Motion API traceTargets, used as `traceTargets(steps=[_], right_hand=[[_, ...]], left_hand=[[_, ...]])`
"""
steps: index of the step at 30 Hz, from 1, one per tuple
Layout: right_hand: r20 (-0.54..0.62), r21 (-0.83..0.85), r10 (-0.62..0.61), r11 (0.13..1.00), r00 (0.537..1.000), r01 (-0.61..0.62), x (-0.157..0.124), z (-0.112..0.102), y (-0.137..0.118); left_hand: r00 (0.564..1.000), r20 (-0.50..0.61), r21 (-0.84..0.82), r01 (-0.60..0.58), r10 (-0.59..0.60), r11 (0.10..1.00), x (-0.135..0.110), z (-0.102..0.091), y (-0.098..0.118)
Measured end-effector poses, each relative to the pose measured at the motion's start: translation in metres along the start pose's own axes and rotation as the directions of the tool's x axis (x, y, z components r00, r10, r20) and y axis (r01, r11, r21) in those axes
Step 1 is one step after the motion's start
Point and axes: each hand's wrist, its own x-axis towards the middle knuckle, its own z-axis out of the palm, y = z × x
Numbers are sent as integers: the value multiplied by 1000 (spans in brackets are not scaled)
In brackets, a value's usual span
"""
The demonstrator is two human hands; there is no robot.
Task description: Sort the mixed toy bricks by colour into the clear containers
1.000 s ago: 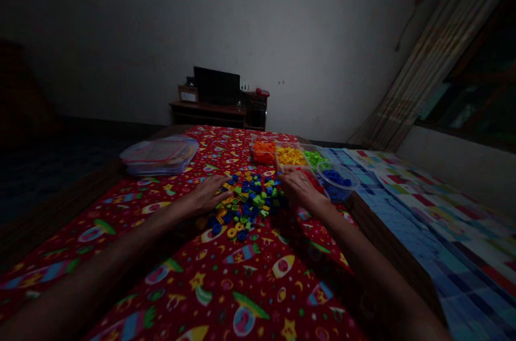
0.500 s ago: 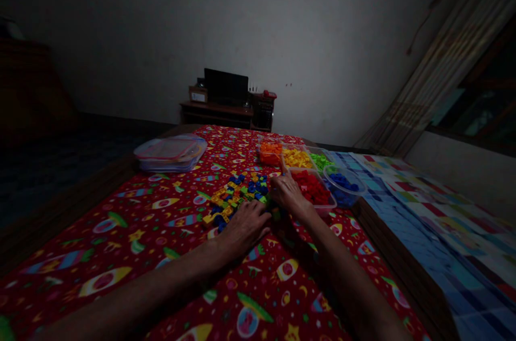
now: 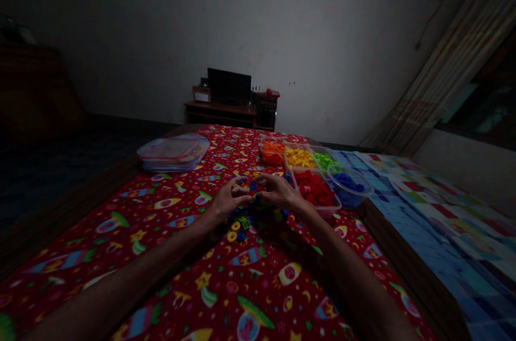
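A loose pile of small plastic toy pieces (image 3: 244, 222) in blue, yellow and green lies on the red patterned cloth (image 3: 193, 255), some of them ring-shaped. Over its left side, my left hand (image 3: 229, 200) has curved fingers, with the thumb apart from them. Opposite, my right hand (image 3: 278, 190) arches over the pile's right side, fingers bent and pointing toward the left hand. Blue and red bits show in the gap between the fingertips; whether either hand touches them is unclear. My hands and their shadow hide much of the pile.
Clear tubs hold sorted pieces: orange (image 3: 273, 152), yellow (image 3: 300, 158), green (image 3: 324, 161), red (image 3: 315, 189) and blue (image 3: 349, 182). Stacked lids (image 3: 174, 153) lie at left. A wooden edge (image 3: 407, 260) runs along the right. A monitor (image 3: 229, 86) stands behind.
My left hand has moved slightly left and up, turning from palm-down to cupped. My right hand has turned to face it. The pieces between them have been shifted, some nearer me.
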Motion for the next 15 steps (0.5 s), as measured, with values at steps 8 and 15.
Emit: traceTargets(steps=[8,15], right_hand=[[63,-154,-181,970,981,189,-9,4,-15],[-89,-397,-44,918,995,5,-14,-36,1]], left_hand=[[996,11,162,-90,89,983,-4,-1,3],[957,37,480,-269,288,835,-8,-12,15]])
